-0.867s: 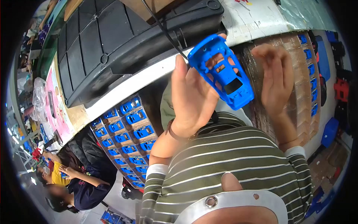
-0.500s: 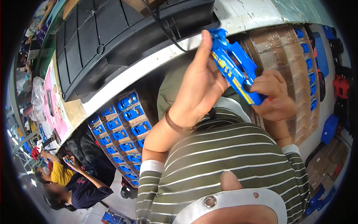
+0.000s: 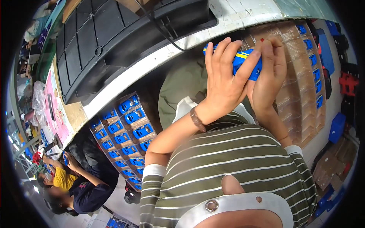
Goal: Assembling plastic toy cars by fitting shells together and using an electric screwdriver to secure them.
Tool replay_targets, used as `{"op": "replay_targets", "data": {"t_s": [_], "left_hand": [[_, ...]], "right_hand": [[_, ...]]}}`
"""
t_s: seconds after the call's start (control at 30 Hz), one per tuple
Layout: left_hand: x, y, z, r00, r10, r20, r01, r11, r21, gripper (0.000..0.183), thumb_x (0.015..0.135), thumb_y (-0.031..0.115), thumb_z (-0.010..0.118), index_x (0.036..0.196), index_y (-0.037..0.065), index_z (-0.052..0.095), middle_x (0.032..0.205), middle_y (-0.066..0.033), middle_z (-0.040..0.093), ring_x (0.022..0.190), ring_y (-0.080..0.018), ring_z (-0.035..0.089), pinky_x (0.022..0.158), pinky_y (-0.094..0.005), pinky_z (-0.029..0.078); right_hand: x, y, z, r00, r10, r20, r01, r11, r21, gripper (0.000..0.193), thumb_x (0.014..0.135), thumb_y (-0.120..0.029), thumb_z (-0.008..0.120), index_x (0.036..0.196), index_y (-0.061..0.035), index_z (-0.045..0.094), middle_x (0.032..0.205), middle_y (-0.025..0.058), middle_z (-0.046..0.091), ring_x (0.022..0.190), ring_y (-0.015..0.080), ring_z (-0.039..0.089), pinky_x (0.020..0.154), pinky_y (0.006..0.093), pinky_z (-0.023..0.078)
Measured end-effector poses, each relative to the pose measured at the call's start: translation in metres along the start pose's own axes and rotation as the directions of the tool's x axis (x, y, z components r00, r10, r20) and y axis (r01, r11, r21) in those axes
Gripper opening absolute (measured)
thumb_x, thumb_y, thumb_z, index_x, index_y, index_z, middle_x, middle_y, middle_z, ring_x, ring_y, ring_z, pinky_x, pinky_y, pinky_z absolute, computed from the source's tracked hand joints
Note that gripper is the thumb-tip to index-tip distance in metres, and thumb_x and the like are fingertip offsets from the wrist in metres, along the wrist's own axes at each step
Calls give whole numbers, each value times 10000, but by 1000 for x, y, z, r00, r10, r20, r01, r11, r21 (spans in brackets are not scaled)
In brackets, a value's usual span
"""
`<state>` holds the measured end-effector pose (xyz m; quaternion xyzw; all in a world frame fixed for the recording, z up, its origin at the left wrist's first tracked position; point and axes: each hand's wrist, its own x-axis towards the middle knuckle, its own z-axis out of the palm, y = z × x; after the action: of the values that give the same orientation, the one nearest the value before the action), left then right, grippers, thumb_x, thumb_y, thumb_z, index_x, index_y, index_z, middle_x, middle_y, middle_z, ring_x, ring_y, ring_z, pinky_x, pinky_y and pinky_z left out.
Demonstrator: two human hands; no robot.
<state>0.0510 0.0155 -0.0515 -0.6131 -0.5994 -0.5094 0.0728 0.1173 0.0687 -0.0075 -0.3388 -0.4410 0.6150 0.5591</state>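
Note:
My left hand point(image 3: 224, 81) is wrapped over a blue toy car body point(image 3: 243, 60) with yellow stripes. Its fingers lie across the car and cover much of it. My right hand point(image 3: 269, 72) is close against the car's right end, thumb and fingers pinched together. At those fingertips shows a tiny red piece point(image 3: 262, 40), too small to name. Both hands are in front of my lap, near the table edge.
A large black plastic bin point(image 3: 102, 49) rests on the white table point(image 3: 125, 78). On the left stands a tray of blue car bodies point(image 3: 125, 133); on the right, a clear compartment tray point(image 3: 300, 95) has several along its far side. Two co-workers point(image 3: 83, 193) sit at lower left.
The car body has turned over and come lower, its open side no longer facing me. My left hand now covers it from above, and a red bit shows at my right fingertips.

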Motion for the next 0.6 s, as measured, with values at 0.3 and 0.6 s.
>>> {"op": "replay_targets", "data": {"t_s": [0.3, 0.6], "left_hand": [[6, -12, -24, 947, -308, -87, 278, 927, -252, 619, 601, -12, 629, 1190, 39, 446, 1077, -135, 429, 1018, -269, 444, 863, -333, 390], [2, -20, -28, 929, -365, -55, 282, 797, -534, 426, 660, -67, 621, 1071, 22, 557, 875, -91, 602, 773, -202, 592, 690, -278, 466]], "right_hand": [[28, -26, -17, 918, 192, 348, -89, 953, -290, 132, 859, -74, 548, 958, 14, 542, 819, 13, 558, 712, 53, 513, 661, 185, 419], [42, -46, -6, 650, 439, 621, -247, 894, -373, 129, 831, -90, 586, 894, 22, 599, 847, 31, 593, 816, 86, 544, 763, 202, 413]]}}
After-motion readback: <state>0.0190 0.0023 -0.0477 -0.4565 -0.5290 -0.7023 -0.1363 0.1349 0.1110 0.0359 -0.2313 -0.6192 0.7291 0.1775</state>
